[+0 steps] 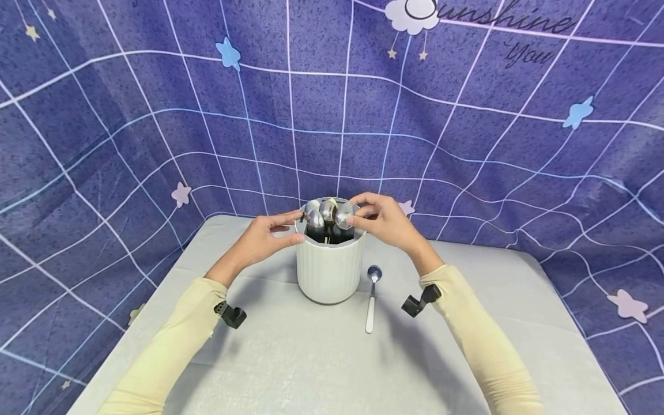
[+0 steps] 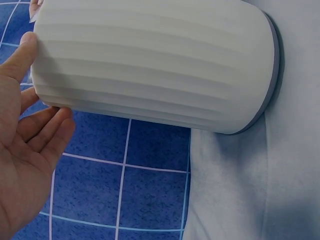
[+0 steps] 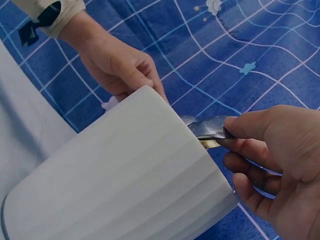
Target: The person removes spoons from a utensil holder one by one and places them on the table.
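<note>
A white ribbed utensil holder (image 1: 329,274) stands upright, with several spoons in it, metal bowls up. My right hand (image 1: 384,222) is over its right rim and pinches the bowl of a spoon (image 1: 344,217) between thumb and fingers. In the right wrist view, thumb and index finger meet on that shiny spoon bowl (image 3: 212,127) just past the rim. My left hand (image 1: 267,237) touches the holder's left rim, thumb in front and fairly straight fingers farther back. The left wrist view shows the thumb (image 2: 25,52) at the rim and the other fingers loosely extended. The spoon handles are hidden inside.
A small spoon with a white handle (image 1: 370,314) lies on the table just right of the holder. The table has a pale grey cloth (image 1: 290,369). Behind it hangs a blue curtain (image 1: 321,98) with a grid and stars.
</note>
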The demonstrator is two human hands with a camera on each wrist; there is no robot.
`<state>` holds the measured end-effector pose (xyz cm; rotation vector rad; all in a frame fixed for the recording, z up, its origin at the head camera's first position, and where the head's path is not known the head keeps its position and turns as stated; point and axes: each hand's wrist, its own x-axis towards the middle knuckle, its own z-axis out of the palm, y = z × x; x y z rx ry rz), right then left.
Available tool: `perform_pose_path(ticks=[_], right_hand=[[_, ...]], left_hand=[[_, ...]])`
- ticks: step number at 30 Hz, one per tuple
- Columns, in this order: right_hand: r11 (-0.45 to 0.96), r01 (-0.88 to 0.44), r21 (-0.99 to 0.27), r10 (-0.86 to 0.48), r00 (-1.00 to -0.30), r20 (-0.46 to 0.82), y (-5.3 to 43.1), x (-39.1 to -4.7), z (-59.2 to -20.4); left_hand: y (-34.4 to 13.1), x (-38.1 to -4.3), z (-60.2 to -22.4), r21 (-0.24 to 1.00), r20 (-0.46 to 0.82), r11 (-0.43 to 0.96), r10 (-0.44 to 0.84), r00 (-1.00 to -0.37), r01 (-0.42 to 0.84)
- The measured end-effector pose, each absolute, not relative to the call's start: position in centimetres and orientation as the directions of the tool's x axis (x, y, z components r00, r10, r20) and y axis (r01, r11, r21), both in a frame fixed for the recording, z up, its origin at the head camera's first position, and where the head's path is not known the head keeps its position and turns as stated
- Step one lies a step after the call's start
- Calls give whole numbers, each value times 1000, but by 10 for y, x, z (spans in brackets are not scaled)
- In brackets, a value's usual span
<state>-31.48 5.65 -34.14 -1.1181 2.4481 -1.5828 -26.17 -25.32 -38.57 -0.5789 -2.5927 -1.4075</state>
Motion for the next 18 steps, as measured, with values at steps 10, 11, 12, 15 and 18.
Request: perform_pose_path(ticks=[10,11,12,15,18], right_hand=[[155,-538,-828,-581,-728,364,59,-319,-332],[151,-539,-829,-581,-727,367,60,-319,-330],[149,-541,-828,-581,-726,369,60,-320,-328],[143,-547,-825,-582,-720,377,62,-320,-319],[135,-558,-819,-583,-713,390,63,-321,-309]], left_hand=[[-254,-262,-387,787,294,478,267,-918,391],[-254,-262,-387,786,294,478,267,-918,391],[-254,-262,-387,786,294,479,267,-918,391],[-254,-263,-388,784,297,480,267,-917,394],[-255,-263,-387,781,301,481,267,-915,398]])
